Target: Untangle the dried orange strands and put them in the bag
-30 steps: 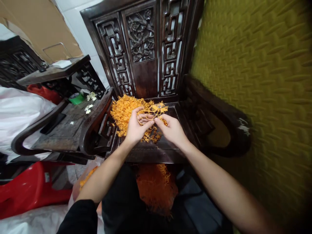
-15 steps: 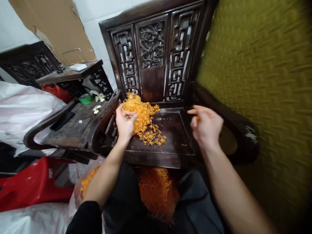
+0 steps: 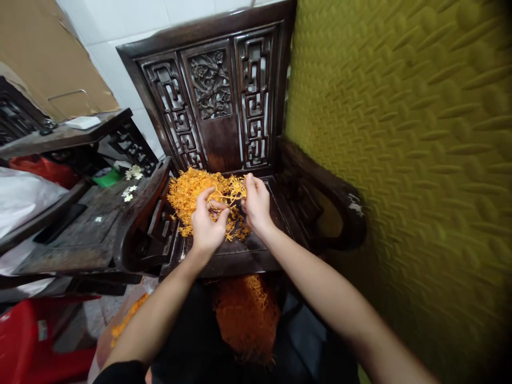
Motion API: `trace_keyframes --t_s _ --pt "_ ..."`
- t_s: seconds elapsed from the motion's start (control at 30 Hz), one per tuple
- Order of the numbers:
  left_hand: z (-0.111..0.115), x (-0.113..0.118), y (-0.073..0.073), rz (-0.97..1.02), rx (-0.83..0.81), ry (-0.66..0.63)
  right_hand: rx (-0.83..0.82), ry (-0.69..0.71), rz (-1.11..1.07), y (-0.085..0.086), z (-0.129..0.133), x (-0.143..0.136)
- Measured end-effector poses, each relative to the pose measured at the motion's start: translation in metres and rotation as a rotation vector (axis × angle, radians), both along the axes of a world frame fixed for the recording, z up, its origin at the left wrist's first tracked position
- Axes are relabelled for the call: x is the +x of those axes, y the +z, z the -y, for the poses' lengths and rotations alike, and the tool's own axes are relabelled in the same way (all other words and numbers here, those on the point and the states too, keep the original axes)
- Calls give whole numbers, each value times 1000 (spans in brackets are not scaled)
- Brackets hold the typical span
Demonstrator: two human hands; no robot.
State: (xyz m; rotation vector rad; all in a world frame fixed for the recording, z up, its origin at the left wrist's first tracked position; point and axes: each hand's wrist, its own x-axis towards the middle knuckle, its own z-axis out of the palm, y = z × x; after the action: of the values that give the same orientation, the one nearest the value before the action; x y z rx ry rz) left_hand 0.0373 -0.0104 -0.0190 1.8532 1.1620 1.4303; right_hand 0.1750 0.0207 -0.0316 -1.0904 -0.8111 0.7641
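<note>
A heap of orange, thin-branched, flower-like pieces (image 3: 188, 197) lies on the left of the dark wooden chair seat (image 3: 256, 261). At its front edge, my left hand (image 3: 208, 224) has its thumb and fingers closed on an orange branching strand (image 3: 237, 188). The strand stretches across to my right hand (image 3: 258, 207), whose thumb and curled fingers pinch its other side. Below the strand, more orange pieces lie loose on the seat, partly hidden by both hands. What the strand is made of I cannot tell.
Beneath the seat, between my legs, hangs an orange-filled bag (image 3: 248, 320). A red plastic chair (image 3: 24, 341) stands lower left. On the wooden side surface are green tape (image 3: 107, 177) and pale flower-like pieces (image 3: 128, 193). A padded yellow-green wall (image 3: 392, 133) bounds the right side.
My right hand has come in leftward from the chair's right arm to beside my left hand. An orange strand now spans both hands. The view has turned somewhat to the right.
</note>
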Motion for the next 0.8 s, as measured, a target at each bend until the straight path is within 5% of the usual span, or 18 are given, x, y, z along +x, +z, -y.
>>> trace_keyframes --t_s 0.17,0.33,0.43,0.47,0.6,0.8 --pt "2 6 -1 -35 -48 -62 -24 -186 59 -21 -22 3" --pt "-7 13 9 133 -289 -153 -37 -252 183 -28 -35 18" --pt "-14 3 13 215 -377 -181 -185 -313 -64 -28 -45 52" --pt "-16 -3 13 239 -379 -174 -294 -259 -232 -29 -46 66" --pt "-25 -29 11 326 -341 -120 -406 -103 -318 -31 -33 103" --pt "-31 -35 7 245 -310 -155 -263 396 -406 -21 -4 85"
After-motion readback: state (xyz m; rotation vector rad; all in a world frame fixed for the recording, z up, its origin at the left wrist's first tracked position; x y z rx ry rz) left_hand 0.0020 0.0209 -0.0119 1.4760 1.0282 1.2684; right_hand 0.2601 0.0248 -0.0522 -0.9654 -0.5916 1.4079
